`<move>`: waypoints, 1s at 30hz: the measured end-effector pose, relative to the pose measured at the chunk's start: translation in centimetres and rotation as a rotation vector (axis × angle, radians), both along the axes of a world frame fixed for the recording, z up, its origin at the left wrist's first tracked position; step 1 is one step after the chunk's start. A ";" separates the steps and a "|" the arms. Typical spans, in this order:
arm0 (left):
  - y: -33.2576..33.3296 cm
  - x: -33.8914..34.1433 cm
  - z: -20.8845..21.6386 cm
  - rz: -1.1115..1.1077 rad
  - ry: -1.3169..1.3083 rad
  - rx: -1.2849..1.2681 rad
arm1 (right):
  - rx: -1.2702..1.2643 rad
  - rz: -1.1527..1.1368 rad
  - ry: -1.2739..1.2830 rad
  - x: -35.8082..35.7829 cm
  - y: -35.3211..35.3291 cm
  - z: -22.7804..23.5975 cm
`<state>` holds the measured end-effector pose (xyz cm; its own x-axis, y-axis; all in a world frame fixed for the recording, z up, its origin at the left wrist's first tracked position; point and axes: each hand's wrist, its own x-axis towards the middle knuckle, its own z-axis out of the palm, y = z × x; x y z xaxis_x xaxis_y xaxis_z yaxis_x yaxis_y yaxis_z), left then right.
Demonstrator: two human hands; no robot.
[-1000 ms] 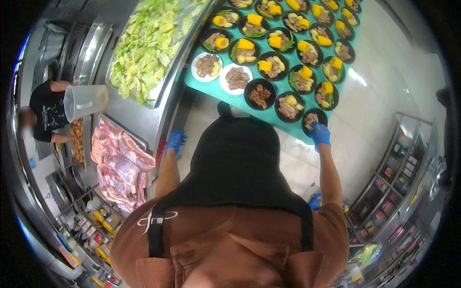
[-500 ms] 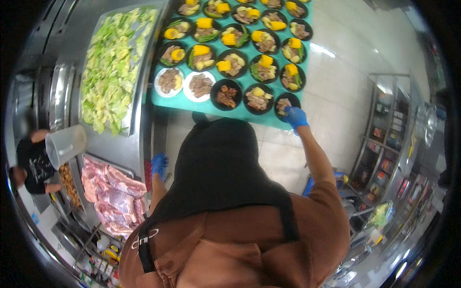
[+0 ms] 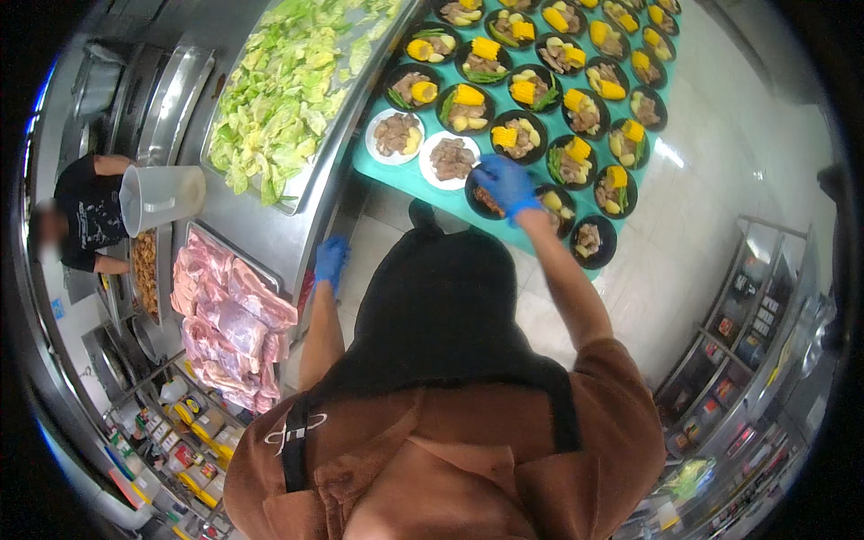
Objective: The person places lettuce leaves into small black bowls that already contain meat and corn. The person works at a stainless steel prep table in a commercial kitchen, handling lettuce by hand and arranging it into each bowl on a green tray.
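My right hand [image 3: 507, 184], in a blue glove, is over a black bowl of browned meat [image 3: 484, 200] in the near row. Its fingers point down and are partly hidden and blurred. Just left of it is a white plate of sliced meat [image 3: 450, 160], with another white plate [image 3: 394, 137] of meat and a pale yellow piece beyond. To its right are a black bowl [image 3: 556, 209] and the end bowl of meat [image 3: 589, 241]. My left hand [image 3: 332, 259], also gloved in blue, hangs loosely open beside the steel counter, with nothing visible in it.
Rows of black bowls with corn, greens and meat cover the green-topped table [image 3: 409, 178]. A tray of chopped cabbage [image 3: 292, 99] and a tray of raw meat slabs [image 3: 232, 319] lie on the steel counter [image 3: 238, 220]. A co-worker [image 3: 88, 214] stands beyond a translucent jug [image 3: 160, 200].
My right hand has left the end bowl and moved left along the near row to the browned meat. The view has shifted, so the table appears farther right.
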<state>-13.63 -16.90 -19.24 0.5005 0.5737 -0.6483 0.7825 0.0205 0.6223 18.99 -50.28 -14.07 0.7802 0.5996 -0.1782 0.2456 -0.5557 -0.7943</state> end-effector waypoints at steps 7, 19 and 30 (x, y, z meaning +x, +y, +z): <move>-2.5 15.9 0.4 -0.282 -0.309 0.301 | -0.262 -0.002 -0.062 0.3 16.4 -4.0; -6.1 25.5 -2.5 -0.684 -0.061 0.636 | -0.318 -0.196 -0.029 2.2 18.6 -6.6; -4.7 25.7 -4.4 -0.751 -0.062 0.668 | -0.280 -0.244 0.108 2.4 19.4 -6.7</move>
<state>12.08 -21.63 -23.60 0.9039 0.3320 -0.2699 0.4152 -0.8327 0.3663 21.40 -30.92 -20.79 0.8616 0.3155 -0.3976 0.0026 -0.7862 -0.6180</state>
